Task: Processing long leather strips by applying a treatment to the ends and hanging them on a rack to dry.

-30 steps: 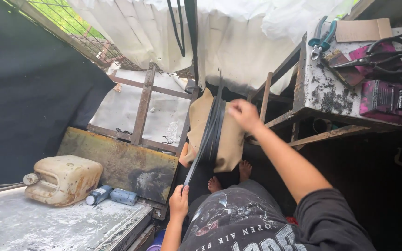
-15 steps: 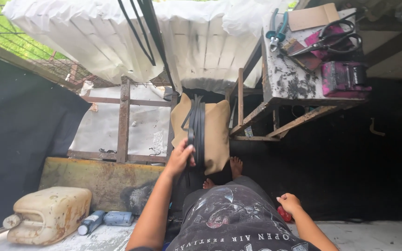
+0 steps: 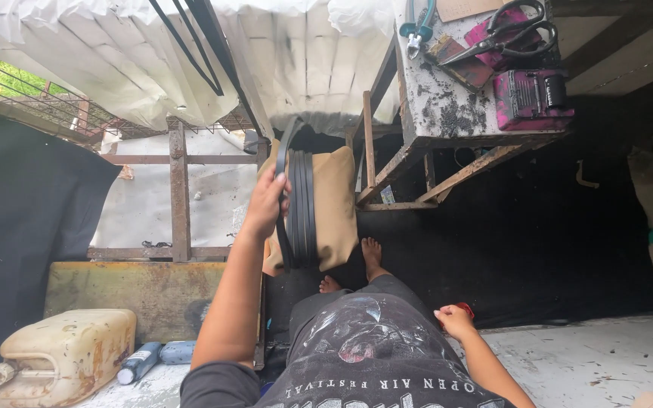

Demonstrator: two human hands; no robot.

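Workshop corner, seen from above: black sheeting on the floor, white plastic sheet hung behind, rusty frame at left.

Item: stack of black rubber bands, upright, several narrow loops side by side, dull black, edges parallel. It stands against a tan cushion just ahead of my bare feet. One loop rises above the stack and curves toward the sheet.

Grip, left hand: fingers curled over the near edge of the bands, pressed on them. Right hand: low by my hip, loosely closed round something red; what it is I cannot tell.

Bench at upper right: scissors, pink box, pliers, cut off by the top edge.

Lower left: yellowed jug, two small bottles.

Hidden: lower ends of the bands, behind my arm and shirt.
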